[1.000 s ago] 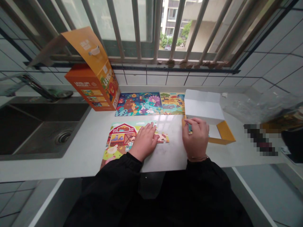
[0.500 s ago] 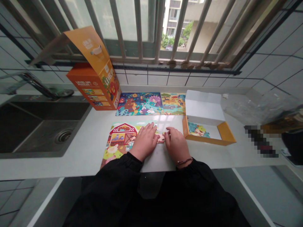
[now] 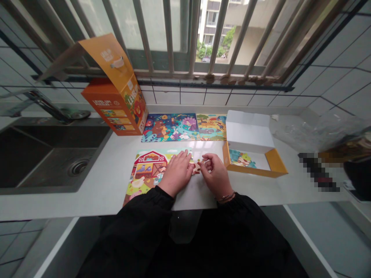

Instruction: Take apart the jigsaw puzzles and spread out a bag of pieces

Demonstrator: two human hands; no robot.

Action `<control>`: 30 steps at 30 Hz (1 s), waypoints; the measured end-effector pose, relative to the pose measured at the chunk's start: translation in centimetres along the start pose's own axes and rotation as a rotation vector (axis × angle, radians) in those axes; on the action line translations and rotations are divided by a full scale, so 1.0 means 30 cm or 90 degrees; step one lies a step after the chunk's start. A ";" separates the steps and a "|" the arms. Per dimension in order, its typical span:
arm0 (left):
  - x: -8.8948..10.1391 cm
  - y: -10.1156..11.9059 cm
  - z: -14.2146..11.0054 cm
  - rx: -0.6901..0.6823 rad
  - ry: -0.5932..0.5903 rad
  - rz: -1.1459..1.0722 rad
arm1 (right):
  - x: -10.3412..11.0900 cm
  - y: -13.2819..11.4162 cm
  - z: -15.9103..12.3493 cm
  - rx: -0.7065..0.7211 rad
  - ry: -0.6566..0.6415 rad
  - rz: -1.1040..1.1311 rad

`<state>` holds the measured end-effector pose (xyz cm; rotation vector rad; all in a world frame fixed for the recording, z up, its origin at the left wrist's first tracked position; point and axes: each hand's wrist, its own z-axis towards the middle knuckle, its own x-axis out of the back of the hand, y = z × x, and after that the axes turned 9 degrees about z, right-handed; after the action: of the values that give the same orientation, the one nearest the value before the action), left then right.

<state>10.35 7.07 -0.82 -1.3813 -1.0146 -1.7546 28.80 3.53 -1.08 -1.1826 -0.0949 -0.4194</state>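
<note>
A farm jigsaw puzzle (image 3: 146,170) with a red barn lies on the white counter in front of me. My left hand (image 3: 176,173) rests flat on its right part, fingers stretched out. My right hand (image 3: 215,174) is just to the right, fingers curled and pinched on a puzzle piece (image 3: 198,166) at the puzzle's right edge. A shallow orange box (image 3: 272,162) with a white raised lid holds loose puzzle pieces (image 3: 242,159) at the right.
Two finished puzzles (image 3: 171,126) (image 3: 212,126) lie by the back wall. An orange puzzle carton (image 3: 116,102) with its flap up stands at the back left. A steel sink (image 3: 43,154) is left; a clear plastic bag (image 3: 307,131) lies right.
My right hand left the orange box and came left to the puzzle's right edge, where its fingers now pinch a piece. The left hand stayed flat on the puzzle.
</note>
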 end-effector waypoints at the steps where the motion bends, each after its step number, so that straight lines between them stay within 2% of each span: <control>1: 0.001 0.000 0.000 0.000 -0.002 -0.002 | 0.001 -0.003 0.000 -0.001 0.006 0.002; 7: 0.007 -0.004 -0.003 -0.003 0.003 -0.034 | 0.008 -0.021 -0.002 -0.001 0.039 0.003; 17: 0.030 -0.022 -0.009 -0.046 0.041 -0.153 | 0.016 -0.017 0.000 -0.055 0.032 0.039; 24: 0.034 -0.026 -0.003 -0.039 0.024 -0.179 | 0.010 0.003 0.002 -0.131 -0.023 0.141; 27: 0.035 -0.023 -0.004 -0.038 0.029 -0.185 | 0.012 0.004 0.000 -0.137 -0.059 0.071; 30: 0.038 -0.022 -0.005 -0.038 0.025 -0.189 | 0.014 -0.004 -0.002 -0.112 -0.059 0.015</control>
<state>9.47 7.22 0.16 -1.2769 -1.2040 -2.0320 29.14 3.33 -0.87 -1.3759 -0.1268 -0.3575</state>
